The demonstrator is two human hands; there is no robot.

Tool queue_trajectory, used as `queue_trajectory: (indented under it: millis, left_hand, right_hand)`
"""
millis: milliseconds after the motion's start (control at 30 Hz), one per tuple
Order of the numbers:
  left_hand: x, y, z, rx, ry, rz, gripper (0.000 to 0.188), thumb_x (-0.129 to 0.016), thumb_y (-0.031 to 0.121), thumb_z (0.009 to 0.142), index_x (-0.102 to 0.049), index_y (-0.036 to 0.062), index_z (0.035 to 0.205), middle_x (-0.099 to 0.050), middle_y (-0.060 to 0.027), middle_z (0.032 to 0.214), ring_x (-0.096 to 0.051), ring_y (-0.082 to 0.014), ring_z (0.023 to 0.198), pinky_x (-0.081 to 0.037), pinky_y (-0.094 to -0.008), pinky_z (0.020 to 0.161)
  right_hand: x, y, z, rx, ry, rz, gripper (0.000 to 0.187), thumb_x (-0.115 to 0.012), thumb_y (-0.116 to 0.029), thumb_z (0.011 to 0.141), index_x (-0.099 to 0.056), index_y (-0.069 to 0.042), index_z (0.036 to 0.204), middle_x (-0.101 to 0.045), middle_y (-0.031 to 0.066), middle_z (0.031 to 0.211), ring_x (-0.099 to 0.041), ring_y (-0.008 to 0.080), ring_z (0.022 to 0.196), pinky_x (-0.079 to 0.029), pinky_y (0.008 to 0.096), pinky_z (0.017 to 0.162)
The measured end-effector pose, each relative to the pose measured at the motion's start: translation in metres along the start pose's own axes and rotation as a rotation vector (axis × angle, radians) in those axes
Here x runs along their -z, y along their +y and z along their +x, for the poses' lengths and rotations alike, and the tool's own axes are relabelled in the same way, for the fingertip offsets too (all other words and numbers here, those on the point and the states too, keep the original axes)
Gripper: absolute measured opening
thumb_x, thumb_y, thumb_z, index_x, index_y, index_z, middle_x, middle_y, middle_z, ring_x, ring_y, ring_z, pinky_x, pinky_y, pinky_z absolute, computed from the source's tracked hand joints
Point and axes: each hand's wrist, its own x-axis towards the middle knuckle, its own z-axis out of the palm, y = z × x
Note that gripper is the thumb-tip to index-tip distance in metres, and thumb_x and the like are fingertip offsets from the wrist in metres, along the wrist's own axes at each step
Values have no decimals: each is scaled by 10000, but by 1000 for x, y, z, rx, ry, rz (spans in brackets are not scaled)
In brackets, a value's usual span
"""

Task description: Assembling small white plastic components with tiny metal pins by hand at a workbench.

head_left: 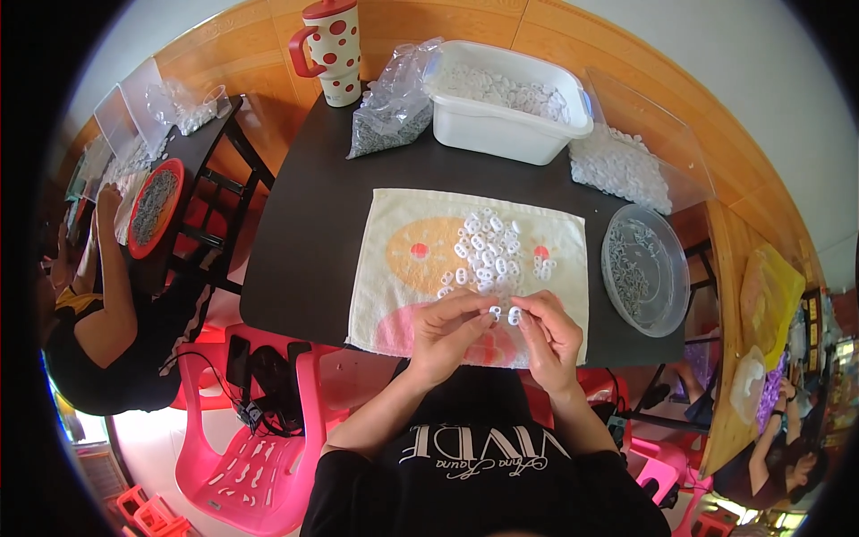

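Note:
My left hand point(445, 333) pinches a small white plastic piece point(495, 313) between thumb and finger, above the near edge of the towel. Close beside it, my right hand point(548, 338) pinches a similar white piece point(514, 315) with holes in it. The two pieces are a small gap apart. Just beyond my fingertips lies a heap of white two-holed plastic pieces point(486, 246) on the cream towel point(371, 268), which has yellow and pink patterns. A few smaller, clearer pieces point(544, 267) lie right of the heap.
Along the back of the dark table point(295, 206) stand a dotted tumbler point(335, 58), a bag of grey bits point(389, 121), a white tub point(501, 132) and a bag of white pieces point(619, 170). A round clear tub point(644, 268) holds small metal-looking parts. Other people point(98, 340) sit at both sides.

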Motion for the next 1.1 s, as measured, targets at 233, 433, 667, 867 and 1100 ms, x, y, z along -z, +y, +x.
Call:
queue_trajectory:
  millis: [233, 433, 667, 867, 1100]
  left_hand:
    - [1, -1, -1, -16, 10, -20, 258, -597, -130, 875, -685, -40, 1100, -607, -68, 994, -610, -107, 851, -556, -230, 764]
    - [0, 0, 1, -14, 27, -11, 260, -610, -133, 865, -689, -38, 1093, -616, -74, 990, -614, -128, 866, -528, -244, 765]
    - [-2, 0, 1, -8, 23, 12, 257, -609, -138, 863, -691, -39, 1085, -626, -78, 978, -616, -139, 863, -516, -256, 789]
    - [-1, -1, 0, -33, 36, 19, 268, -604, -139, 866, -689, -38, 1099, -626, -80, 987, -616, -139, 868, -521, -251, 786]
    - [1, 1, -1, -20, -36, 84, 291, -618, -152, 853, -686, -39, 1112, -621, -84, 972, -609, -130, 857, -529, -248, 761]
  right_hand:
    - [17, 12, -3, 84, -144, -294, 183, -616, 89, 813, -638, 37, 987, -598, 105, 852, -575, 233, 744, -448, 303, 673]
    - [25, 10, -14, 233, -119, -666, 170, -653, 79, 703, -635, 1, 853, -619, 115, 844, -611, 316, 759, -490, 401, 672]
    - [24, 17, -14, 264, -159, -591, 169, -659, 89, 684, -609, 5, 822, -617, 112, 839, -614, 316, 762, -490, 388, 666]
    - [22, 9, -11, 45, -98, -330, 176, -634, 99, 783, -631, 9, 934, -590, 100, 843, -597, 215, 757, -461, 297, 688]
    - [6, 11, -15, -284, 180, 443, 178, -610, 9, 923, -644, 35, 1096, -610, 62, 1099, -550, 95, 870, -452, 239, 739]
